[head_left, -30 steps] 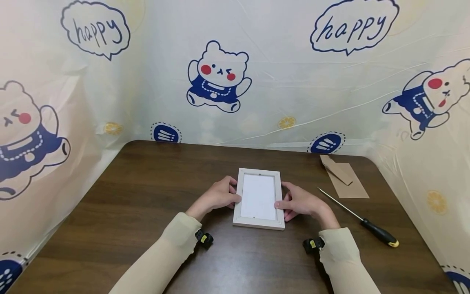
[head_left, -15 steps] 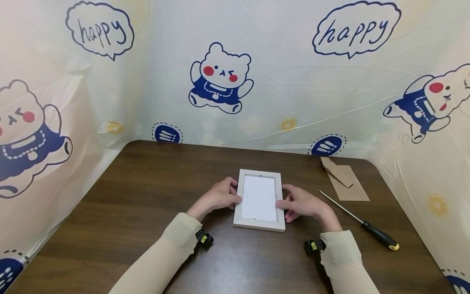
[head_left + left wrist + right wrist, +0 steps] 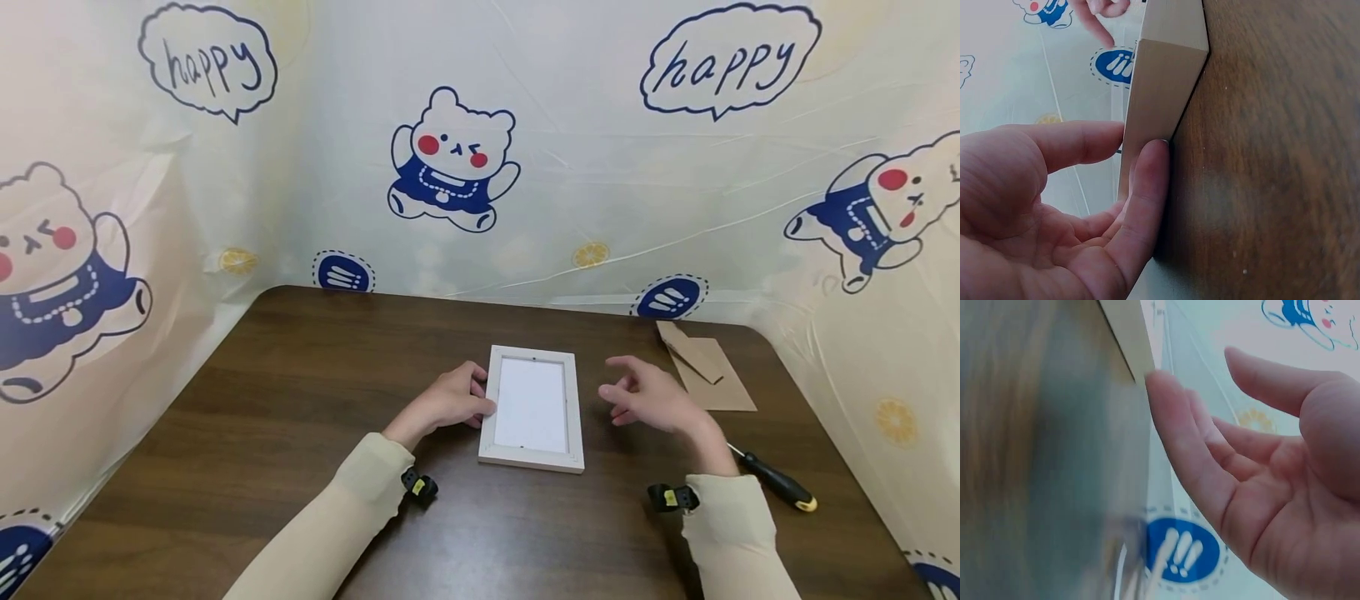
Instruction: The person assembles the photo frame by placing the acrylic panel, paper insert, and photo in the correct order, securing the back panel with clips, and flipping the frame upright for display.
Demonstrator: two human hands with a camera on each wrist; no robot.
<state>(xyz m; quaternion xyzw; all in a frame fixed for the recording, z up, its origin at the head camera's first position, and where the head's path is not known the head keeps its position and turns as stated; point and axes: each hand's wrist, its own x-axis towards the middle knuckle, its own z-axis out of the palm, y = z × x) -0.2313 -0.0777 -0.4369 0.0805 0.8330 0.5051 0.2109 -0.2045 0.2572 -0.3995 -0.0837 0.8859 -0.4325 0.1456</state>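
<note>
A white picture frame (image 3: 531,460) lies on the brown table, with a plain white sheet (image 3: 531,405) inside its rim. My left hand (image 3: 452,396) holds the frame's left edge, thumb on the top face. In the left wrist view, the fingers (image 3: 1147,194) of that hand lie along the side wall of the frame (image 3: 1163,81). To the right of the frame, apart from it, my right hand (image 3: 651,397) hovers over the table with loosely bent fingers and holds nothing. The right wrist view shows its thumb and fingers spread apart.
A screwdriver (image 3: 780,483) with a black and yellow handle lies at the right; my right forearm covers most of its shaft. Behind it are a brown board (image 3: 731,392) and a folded brown strip (image 3: 692,353). A printed curtain (image 3: 555,192) surrounds the table (image 3: 322,367).
My right hand has let go of the frame's right edge and moved right, now covering most of the screwdriver's shaft. The left hand and the frame have stayed in place.
</note>
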